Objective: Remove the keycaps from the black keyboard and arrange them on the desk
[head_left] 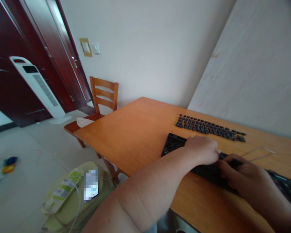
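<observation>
A black keyboard [172,144] lies slanted across the wooden table, running out of the right edge of the view. At its left end the key area looks bare of caps. My left hand [202,149] is over its middle with the fingers bent down and closed; the fingertips are mostly hidden. Close beside it, my right hand [242,173] has thumb and fingers pinched together over the keys. What either hand grips is hidden. A thin pale loop [262,149] sticks out behind my right hand; I cannot tell whether it is held. Loose black keycaps [208,127] lie in rows behind the keyboard.
The wooden table [133,129] meets a wall at the back. A wooden chair [104,94] stands at its far left. Nearer, a greenish covered seat [70,213] bears a phone [91,186], a packet and a cable. A white tower fan [40,87] stands by the door.
</observation>
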Motion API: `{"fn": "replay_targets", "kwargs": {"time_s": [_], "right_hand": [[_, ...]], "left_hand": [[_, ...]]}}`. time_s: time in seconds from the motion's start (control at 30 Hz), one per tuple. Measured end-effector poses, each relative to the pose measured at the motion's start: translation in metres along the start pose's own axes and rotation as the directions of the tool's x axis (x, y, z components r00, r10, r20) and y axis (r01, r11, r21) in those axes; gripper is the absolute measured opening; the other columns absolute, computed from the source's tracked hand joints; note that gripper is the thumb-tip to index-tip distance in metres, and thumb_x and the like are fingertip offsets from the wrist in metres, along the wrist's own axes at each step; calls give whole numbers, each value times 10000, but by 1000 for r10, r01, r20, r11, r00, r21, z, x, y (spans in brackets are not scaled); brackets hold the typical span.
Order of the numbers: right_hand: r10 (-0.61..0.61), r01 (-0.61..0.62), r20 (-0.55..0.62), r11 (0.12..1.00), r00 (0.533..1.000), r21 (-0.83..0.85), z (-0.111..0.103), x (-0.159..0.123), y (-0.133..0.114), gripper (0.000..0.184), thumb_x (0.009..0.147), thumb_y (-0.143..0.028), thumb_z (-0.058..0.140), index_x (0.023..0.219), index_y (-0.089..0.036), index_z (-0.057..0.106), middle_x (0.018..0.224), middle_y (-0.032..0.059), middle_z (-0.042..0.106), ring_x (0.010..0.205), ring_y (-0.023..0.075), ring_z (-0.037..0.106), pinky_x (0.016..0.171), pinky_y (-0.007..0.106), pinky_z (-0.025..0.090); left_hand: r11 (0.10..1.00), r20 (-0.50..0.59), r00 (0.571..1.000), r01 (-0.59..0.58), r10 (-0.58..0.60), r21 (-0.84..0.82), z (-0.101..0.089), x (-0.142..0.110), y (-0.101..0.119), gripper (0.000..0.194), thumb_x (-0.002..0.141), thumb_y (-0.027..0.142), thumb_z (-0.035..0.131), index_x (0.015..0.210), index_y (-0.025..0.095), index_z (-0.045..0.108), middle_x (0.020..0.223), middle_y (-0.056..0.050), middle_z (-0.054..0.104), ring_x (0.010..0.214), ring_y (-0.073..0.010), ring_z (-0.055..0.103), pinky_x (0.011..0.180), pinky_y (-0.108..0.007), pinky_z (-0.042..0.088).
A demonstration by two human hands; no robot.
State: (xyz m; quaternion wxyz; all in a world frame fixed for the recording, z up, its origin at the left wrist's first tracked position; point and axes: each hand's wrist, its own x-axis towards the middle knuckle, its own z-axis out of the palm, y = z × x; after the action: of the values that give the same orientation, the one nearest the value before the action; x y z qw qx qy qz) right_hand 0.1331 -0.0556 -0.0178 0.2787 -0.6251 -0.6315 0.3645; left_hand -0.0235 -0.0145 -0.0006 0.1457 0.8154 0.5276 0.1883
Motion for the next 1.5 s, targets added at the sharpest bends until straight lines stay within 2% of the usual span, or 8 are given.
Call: {"fn": "replay_targets", "kwargs": {"time_s": [0.4,0.57,0.7,0.8,0.9,1.27,1.4,1.5], "right_hand": [[-49,47,-59,998,997,-39,-6,0,-5,359,812,-508,565,593,-229,510,471,-8,445,400,121,379,420,275,263],[-137,127,-147,989,980,-77,-18,9,3,402,827,-495,555,545,-208,551,587,40,553,528,161,515,538,313,371],[-82,72,-336,996,938,-43,-24,11,-2,339,728,-491,644,565,-199,587,558,32,591,507,185,545,515,311,387],[-53,50,-432,999,900,-19,-24,8,-11,280,714,-443,655,602,-190,614,545,23,603,494,180,553,493,293,388],[-90,96,-414,995,906,-5,-23,7,-16,249,748,-376,648,601,-176,628,580,31,623,550,166,576,526,266,425],[-143,298,-405,887,903,352,-12,22,15,362,750,-480,728,897,-157,658,684,40,673,531,134,605,443,199,472],[-234,404,-459,858,857,317,-8,20,11,389,783,-495,697,1002,-172,683,799,54,700,624,155,663,540,244,555],[-322,483,-492,842,809,242,-7,21,12,450,857,-502,609,1195,-208,631,972,75,700,729,168,696,661,309,594]], "left_hand": [[999,17,1000,4,-5,32,1,0,0,341,848,381,477,993,173,705,1042,-164,683,992,-344,616,756,-464,501],[1000,-34,999,-9,9,5,4,0,-1,312,847,340,471,961,170,707,986,-157,694,956,-309,632,757,-430,503],[983,-140,988,-90,68,-157,9,5,2,315,880,288,397,889,172,690,932,-113,713,924,-242,651,755,-348,499],[932,-120,988,-137,102,-337,12,10,7,335,904,337,384,862,178,676,936,-78,723,934,-203,654,745,-294,497],[877,-47,995,-105,94,-468,17,11,12,265,863,345,470,885,182,678,933,-59,727,930,-197,657,759,-285,503],[560,-4,998,31,-61,-828,40,17,6,240,727,198,665,964,159,660,900,-64,706,838,-173,648,815,-331,520],[515,7,992,69,-122,-854,36,14,7,255,696,116,663,947,159,647,881,-68,690,811,-169,639,798,-331,521],[397,49,985,111,-164,-911,31,12,7,227,709,52,609,912,151,636,867,-69,681,780,-158,644,785,-331,524]]}}
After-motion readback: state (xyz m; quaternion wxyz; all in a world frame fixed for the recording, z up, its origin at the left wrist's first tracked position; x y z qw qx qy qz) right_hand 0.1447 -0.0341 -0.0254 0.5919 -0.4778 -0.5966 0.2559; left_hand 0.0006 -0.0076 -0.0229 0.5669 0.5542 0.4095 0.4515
